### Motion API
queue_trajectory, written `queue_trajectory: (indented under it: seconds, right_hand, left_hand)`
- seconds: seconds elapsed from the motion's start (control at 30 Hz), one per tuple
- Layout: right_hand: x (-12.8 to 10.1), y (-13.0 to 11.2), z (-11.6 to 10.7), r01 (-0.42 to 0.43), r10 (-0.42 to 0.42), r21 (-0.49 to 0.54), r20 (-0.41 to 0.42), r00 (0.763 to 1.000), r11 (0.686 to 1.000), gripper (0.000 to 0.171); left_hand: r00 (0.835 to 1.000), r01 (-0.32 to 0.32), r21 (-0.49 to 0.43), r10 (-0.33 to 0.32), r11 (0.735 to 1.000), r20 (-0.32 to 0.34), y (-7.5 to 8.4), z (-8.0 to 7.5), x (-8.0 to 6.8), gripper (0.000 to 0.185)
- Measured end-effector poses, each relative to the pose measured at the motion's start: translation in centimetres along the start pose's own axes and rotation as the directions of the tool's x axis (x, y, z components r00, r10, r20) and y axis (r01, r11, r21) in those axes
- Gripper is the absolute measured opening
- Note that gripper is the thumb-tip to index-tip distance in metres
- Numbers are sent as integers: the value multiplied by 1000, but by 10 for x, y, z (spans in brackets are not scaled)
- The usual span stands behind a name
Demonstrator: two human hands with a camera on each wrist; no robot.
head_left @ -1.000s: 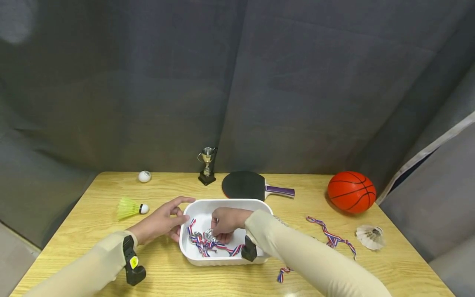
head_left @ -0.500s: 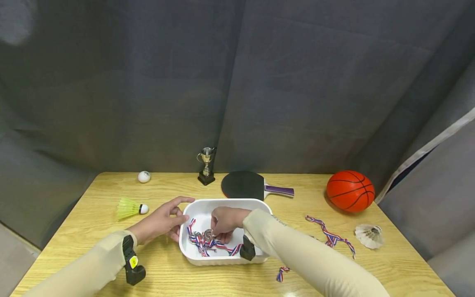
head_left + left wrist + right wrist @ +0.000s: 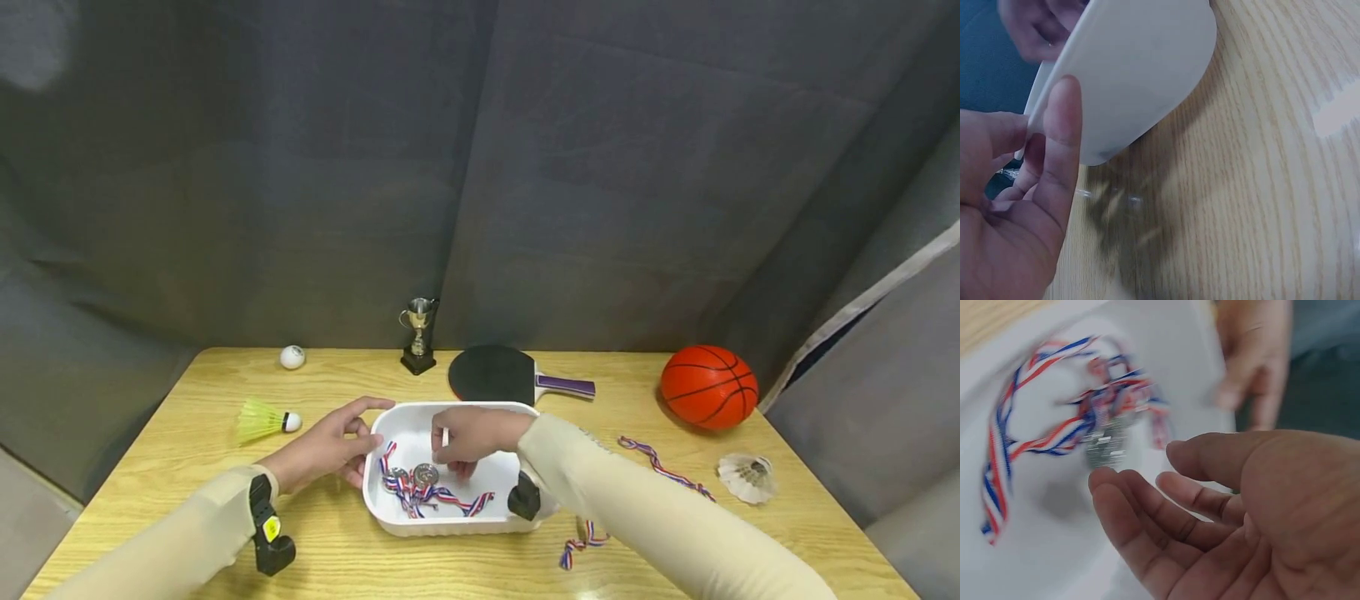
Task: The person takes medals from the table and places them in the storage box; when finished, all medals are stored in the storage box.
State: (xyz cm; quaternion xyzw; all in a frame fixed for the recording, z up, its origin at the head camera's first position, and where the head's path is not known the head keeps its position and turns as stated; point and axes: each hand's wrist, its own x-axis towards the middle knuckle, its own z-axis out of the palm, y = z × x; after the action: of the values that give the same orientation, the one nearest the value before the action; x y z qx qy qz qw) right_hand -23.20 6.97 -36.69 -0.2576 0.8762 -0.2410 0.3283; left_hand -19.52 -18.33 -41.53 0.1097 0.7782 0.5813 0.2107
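From the head camera, the left hand (image 3: 326,450) rests with relaxed fingers against the left end of the white oval plastic tray (image 3: 408,417), whose long axis runs left-right across the wooden table (image 3: 187,417). The left wrist view shows its straight thumb (image 3: 1060,150) on the tray's outer wall. In the right wrist view, the right hand (image 3: 1235,519) hovers loosely open, holding nothing, just above the silver medals with red-white-blue ribbons (image 3: 1105,445) lying in the tray.

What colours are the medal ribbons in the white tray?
Red, white and blue striped ribbons, clearest in the right wrist view.

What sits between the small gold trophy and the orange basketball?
The head view shows a black table-tennis paddle between the small gold trophy and the orange basketball.
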Motion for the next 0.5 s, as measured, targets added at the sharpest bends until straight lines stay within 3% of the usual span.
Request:
queue_trajectory:
  seconds: [0.17,0.3,0.5]
  right_hand:
    - [-36,0,-30,133,-132,21,-43,990,991,4]
    - [-69,15,-54,220,-214,43,-105,971,975,10]
    - [-110,57,-75,259,-229,105,-232,945,960,11]
  left_hand:
    - [1000,-3,4,3,1000,-1,2,0,1,60]
    - [1000,-2,6,2,1000,1,2,0,2,60]
    - [1000,7,5,-7,1000,-12,-1,2,0,59]
